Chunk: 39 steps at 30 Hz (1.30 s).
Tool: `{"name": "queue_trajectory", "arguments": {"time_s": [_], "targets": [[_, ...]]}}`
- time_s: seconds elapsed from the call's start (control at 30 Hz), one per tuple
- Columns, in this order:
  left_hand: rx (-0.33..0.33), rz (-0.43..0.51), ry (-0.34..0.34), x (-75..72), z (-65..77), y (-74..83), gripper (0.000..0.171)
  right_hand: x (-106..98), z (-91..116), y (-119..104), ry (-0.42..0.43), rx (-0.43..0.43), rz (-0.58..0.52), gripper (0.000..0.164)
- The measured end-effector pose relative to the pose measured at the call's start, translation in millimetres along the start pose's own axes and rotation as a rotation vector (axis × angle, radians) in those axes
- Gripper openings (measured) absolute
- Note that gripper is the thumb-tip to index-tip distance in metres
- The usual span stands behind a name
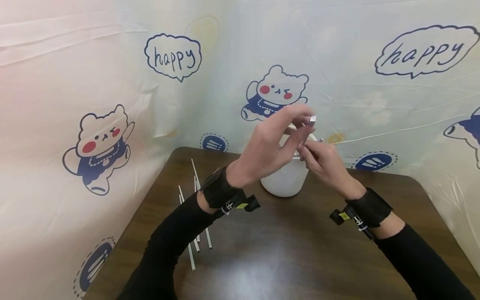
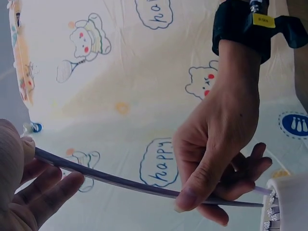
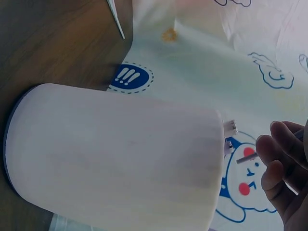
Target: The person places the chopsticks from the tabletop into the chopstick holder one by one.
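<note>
My left hand (image 1: 268, 143) is raised over the table and pinches the upper end of a long thin grey stick (image 2: 120, 184). A silvery tip (image 1: 313, 118) pokes out beyond its fingers in the head view. Lower down, my right hand (image 1: 327, 164) pinches the same stick between thumb and fingers. In the left wrist view the stick's lower end reaches the rim of a white container (image 3: 115, 154). Several stick ends (image 2: 271, 214) show at that container's mouth. Both hands partly hide the mouth in the head view.
Several thin white sticks (image 1: 193, 252) lie loosely on the brown table (image 1: 285, 250), left of the container and partly under my left forearm. A printed cloth (image 1: 345, 87) with cartoon bears hangs behind and beside the table.
</note>
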<state>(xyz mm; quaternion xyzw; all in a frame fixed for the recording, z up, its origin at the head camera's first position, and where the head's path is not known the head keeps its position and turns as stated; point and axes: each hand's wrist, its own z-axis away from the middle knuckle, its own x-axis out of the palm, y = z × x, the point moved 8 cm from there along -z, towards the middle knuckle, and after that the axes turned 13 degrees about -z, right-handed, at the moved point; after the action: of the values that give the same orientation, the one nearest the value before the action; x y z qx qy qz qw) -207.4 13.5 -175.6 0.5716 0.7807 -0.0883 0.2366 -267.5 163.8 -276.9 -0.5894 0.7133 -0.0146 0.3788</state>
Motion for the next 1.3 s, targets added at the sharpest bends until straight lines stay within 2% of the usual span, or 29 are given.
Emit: {"name": "queue_trajectory", "arguments": {"time_s": [0.23,0.53,0.7,0.87,1.0,1.3], "targets": [[-0.011,-0.029,-0.004,12.1,-4.6,-10.2,0.026,0.9,0.2,11.5,-0.013,0.056,-0.012,0.011],[0.01,-0.066,-0.069,34.9,2.8,-13.9,0.023,4.4,8.7,23.6,-0.031,0.101,-0.038,0.015],[0.012,-0.1,-0.081,45.9,9.9,-20.0,0.022,5.8,12.0,27.4,-0.037,0.111,-0.015,0.015],[0.001,-0.184,-0.093,55.6,18.8,-31.2,0.021,5.6,12.0,30.3,-0.036,0.145,0.012,0.012],[-0.019,-0.246,-0.132,64.8,28.0,-41.2,0.019,6.1,11.9,33.2,-0.034,0.164,0.024,0.009],[-0.081,-0.287,-0.199,81.6,48.5,-64.4,0.019,12.6,11.9,39.4,-0.07,0.209,0.048,0.009]]}}
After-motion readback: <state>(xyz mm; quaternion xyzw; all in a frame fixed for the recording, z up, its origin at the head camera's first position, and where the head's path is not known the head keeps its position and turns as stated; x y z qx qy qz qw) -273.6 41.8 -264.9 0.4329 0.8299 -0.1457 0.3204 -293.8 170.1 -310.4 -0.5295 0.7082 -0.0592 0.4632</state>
